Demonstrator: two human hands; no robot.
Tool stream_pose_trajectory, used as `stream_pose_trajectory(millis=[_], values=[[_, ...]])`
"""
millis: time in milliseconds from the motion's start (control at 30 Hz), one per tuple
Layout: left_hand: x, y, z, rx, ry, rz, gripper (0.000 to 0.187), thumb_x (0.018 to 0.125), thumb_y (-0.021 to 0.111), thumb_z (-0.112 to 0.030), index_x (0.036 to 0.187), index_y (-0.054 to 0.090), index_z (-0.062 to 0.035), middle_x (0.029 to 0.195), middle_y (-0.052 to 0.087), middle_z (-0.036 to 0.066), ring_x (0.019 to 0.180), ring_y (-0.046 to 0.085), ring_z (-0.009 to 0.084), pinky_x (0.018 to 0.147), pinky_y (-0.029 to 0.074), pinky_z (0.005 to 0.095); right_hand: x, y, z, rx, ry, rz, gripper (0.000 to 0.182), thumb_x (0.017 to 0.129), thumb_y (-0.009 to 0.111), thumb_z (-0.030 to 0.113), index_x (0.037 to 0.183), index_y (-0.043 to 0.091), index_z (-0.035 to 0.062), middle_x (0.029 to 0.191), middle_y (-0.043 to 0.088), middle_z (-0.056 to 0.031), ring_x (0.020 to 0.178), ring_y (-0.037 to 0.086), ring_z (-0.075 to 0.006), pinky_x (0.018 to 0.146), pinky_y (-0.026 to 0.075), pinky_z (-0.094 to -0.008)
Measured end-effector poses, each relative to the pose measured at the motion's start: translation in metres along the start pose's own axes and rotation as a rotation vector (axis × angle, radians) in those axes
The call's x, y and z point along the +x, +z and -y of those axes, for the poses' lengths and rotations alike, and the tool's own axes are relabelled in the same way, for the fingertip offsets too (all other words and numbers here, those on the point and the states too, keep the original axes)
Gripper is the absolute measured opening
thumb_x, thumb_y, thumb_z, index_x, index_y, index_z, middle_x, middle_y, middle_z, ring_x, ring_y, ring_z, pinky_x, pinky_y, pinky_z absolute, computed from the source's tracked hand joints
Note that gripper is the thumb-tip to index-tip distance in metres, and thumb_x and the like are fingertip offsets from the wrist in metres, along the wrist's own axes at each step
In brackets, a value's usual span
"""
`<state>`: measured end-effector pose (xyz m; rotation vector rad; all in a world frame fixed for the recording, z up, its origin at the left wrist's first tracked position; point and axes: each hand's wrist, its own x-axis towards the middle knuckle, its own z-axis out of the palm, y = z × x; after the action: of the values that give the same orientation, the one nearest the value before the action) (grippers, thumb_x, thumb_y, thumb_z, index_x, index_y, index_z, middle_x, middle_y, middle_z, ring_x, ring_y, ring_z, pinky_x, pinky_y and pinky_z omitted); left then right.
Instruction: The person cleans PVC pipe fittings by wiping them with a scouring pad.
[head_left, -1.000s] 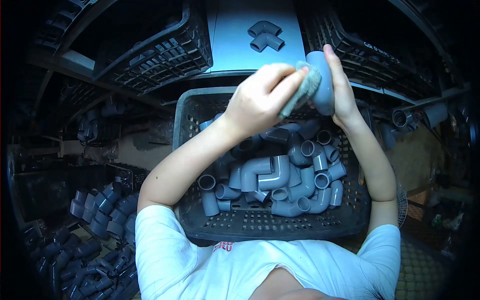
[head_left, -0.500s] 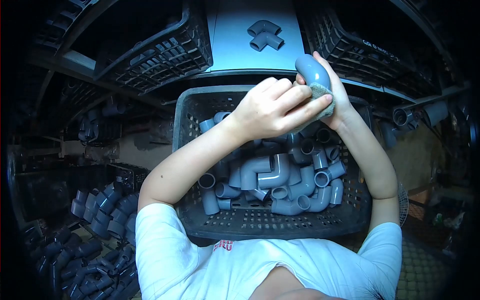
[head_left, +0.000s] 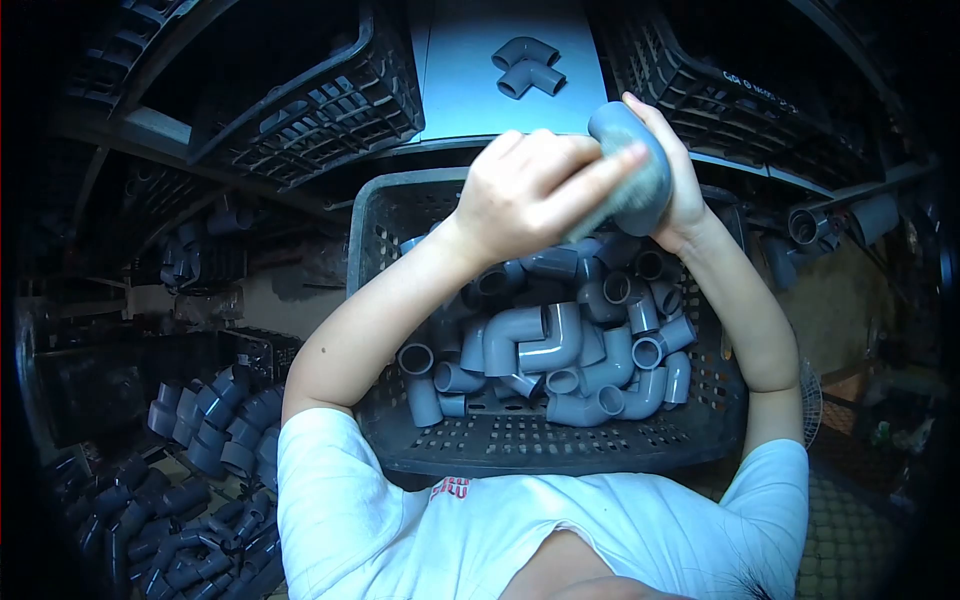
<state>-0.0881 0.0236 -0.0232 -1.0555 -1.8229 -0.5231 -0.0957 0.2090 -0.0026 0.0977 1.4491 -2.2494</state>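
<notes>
My left hand [head_left: 528, 192] is closed on a grey-green cloth [head_left: 632, 195], blurred by motion, pressed against a grey plastic pipe elbow [head_left: 608, 120]. My right hand [head_left: 680, 190] wraps round the far right side of that elbow and holds it up; part of its fingers is hidden behind the fitting. Both hands are above the back edge of a black plastic crate [head_left: 560, 455], in which several grey pipe elbows [head_left: 515, 335] lie in a loose heap. Two more elbows [head_left: 530, 75] rest together on the white surface [head_left: 460, 100] ahead.
Black crates stand on either side of the white surface, one at left [head_left: 320, 110] and one at right [head_left: 740, 115]. Piles of grey fittings [head_left: 215, 420] lie low on the left. More fittings [head_left: 845, 225] hang or lie at the right.
My left hand has moved the cloth up the elbow, from its lower end to its middle. The elbow has turned in my right hand, its lower end now pointing down.
</notes>
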Motion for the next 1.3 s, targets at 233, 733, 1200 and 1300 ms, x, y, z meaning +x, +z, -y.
stream_pose_trajectory(millis=[233, 733, 1200, 1300], values=[[-0.002, -0.006, -0.029, -0.04, 0.1, 0.05, 0.051, 0.077, 0.069, -0.016, 0.126, 0.069, -0.0026, 0.089, 0.062, 0.004, 0.066, 0.055, 0.0126, 0.058, 0.042, 0.0266, 0.019, -0.028, -0.003, 0.104, -0.016, 0.688, 0.056, 0.104, 0.035, 0.055, 0.095, 0.066, 0.0091, 0.08, 0.067, -0.0047, 0.081, 0.067, -0.0115, 0.077, 0.055, -0.0267], [-0.007, 0.01, 0.0, -0.025, -0.101, 0.042, 0.067, 0.07, 0.073, -0.018, 0.135, 0.063, -0.0042, 0.098, 0.066, 0.004, 0.076, 0.061, 0.0169, 0.062, 0.042, 0.0307, -0.005, 0.018, -0.004, 0.204, 0.123, -0.171, 0.06, 0.098, 0.039, 0.068, 0.097, 0.065, 0.0143, 0.089, 0.067, -0.0034, 0.085, 0.067, -0.0162, 0.078, 0.058, -0.0359], [-0.011, 0.004, 0.006, 0.261, 0.04, 0.107, 0.054, 0.078, 0.068, -0.023, 0.131, 0.068, -0.0154, 0.091, 0.057, -0.002, 0.068, 0.052, 0.0098, 0.061, 0.037, 0.0269, 0.009, 0.0, -0.002, 0.018, -0.14, -0.132, 0.064, 0.099, 0.045, 0.066, 0.117, 0.06, 0.0063, 0.112, 0.069, -0.0136, 0.099, 0.07, -0.0177, 0.09, 0.059, -0.038], [-0.013, 0.004, -0.006, 0.173, 0.096, 0.197, 0.053, 0.077, 0.067, -0.022, 0.13, 0.069, -0.0134, 0.087, 0.055, -0.003, 0.069, 0.054, 0.0109, 0.062, 0.038, 0.0282, 0.006, -0.004, -0.001, -0.297, -0.097, -0.149, 0.066, 0.097, 0.052, 0.065, 0.127, 0.054, 0.0068, 0.117, 0.066, -0.0156, 0.111, 0.067, -0.0213, 0.097, 0.055, -0.0387]])
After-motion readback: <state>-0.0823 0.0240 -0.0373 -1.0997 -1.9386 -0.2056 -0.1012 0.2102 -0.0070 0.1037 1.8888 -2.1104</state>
